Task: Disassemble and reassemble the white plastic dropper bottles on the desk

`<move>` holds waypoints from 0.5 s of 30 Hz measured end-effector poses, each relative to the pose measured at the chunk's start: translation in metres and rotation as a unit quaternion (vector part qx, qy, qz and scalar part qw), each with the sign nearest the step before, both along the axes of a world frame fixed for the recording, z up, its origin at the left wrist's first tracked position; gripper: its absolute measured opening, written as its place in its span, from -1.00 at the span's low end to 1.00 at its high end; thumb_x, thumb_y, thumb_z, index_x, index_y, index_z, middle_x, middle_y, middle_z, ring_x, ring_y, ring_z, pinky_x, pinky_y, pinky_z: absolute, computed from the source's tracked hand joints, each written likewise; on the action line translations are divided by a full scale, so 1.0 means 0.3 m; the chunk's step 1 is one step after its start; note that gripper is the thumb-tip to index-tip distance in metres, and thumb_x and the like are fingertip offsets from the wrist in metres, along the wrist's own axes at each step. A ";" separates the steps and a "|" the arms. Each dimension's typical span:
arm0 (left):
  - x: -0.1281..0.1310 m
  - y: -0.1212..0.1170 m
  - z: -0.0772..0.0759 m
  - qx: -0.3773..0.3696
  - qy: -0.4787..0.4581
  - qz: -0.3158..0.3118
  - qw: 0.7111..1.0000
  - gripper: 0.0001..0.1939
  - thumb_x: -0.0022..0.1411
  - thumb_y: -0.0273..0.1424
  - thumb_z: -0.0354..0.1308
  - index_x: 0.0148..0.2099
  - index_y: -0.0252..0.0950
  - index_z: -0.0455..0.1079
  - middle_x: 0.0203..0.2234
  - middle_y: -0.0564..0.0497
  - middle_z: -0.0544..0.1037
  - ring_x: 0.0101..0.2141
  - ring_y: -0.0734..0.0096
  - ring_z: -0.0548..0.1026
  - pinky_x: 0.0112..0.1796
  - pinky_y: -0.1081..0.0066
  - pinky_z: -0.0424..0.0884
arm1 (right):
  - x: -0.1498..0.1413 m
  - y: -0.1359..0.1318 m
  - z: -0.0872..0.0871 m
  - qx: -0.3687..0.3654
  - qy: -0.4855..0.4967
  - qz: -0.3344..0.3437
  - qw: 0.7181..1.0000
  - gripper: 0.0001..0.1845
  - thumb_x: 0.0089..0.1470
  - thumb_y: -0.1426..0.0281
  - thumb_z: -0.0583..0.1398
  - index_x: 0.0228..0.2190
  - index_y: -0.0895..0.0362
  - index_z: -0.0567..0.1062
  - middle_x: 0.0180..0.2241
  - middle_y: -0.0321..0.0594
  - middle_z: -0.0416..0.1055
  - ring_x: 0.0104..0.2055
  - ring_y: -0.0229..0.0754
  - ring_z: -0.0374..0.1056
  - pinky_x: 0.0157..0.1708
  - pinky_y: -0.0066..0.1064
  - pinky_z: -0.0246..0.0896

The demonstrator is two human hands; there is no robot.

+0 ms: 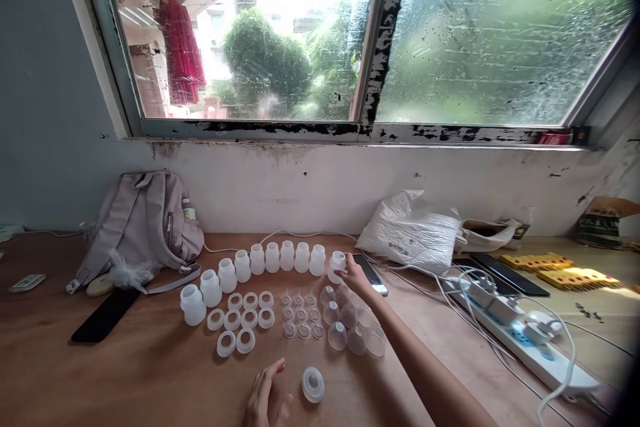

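Observation:
An arc of several small, frosted white plastic bottles (287,256) stands upright across the table. At its right end, my right hand (353,275) has its fingers on the last bottle (335,265). Low in the middle, my left hand (267,392) is open, its fingers apart and nothing in them. Just right of it lies a white ring with a clear teat-like piece in its middle (313,385). Inside the arc are several white screw rings (227,343), small clear discs (303,331) and clear domed caps (337,335); my right forearm passes beside the caps.
A grey-pink backpack (145,220) leans on the wall at left, near a black flat object (106,315). Behind my right hand lie a phone (373,275) and a silvery plastic bag (410,232). A cabled power strip (530,347) and yellow strips (577,278) are at right.

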State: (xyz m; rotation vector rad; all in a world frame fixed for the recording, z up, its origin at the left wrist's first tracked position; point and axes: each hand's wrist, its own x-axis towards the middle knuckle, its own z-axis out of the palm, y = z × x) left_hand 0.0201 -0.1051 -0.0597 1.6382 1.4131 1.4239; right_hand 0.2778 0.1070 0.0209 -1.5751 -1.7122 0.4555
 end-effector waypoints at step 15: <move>-0.015 -0.004 0.008 0.066 0.133 -0.048 0.988 -0.72 0.13 -0.35 -0.01 -0.08 -0.20 0.31 -0.25 -0.03 0.47 -0.21 0.31 0.41 -0.19 0.33 0.39 | -0.123 -0.379 0.051 0.197 -0.020 0.111 0.974 -0.87 0.07 0.38 0.01 -0.40 0.10 0.35 -0.48 -0.23 0.34 -0.43 -0.21 0.28 -0.41 -0.42 0.16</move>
